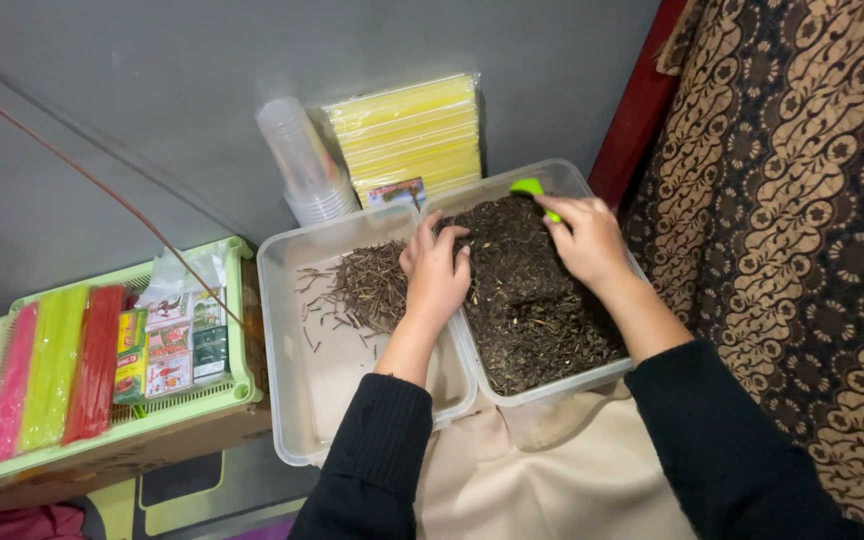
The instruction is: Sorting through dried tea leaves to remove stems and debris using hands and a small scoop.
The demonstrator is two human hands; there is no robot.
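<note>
Two clear plastic tubs (282,270) sit side by side, the right tub (572,185) filled with dark dried leaves (532,300) and the left holding a twig pile (367,285). Left hand (435,272) rests loosely curled across both, gripping nothing visible; right hand (584,240) is closed on a green scoop (529,187). A green tray (237,300) at far left holds coloured stick packs (52,370) and small printed boxes (167,345); a yellow packet (412,135) and stacked cups (307,165) lean against the wall.

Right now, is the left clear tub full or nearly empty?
Nearly empty: the left tub shows mostly bare bottom, with only a small stem pile near the left hand.
</note>
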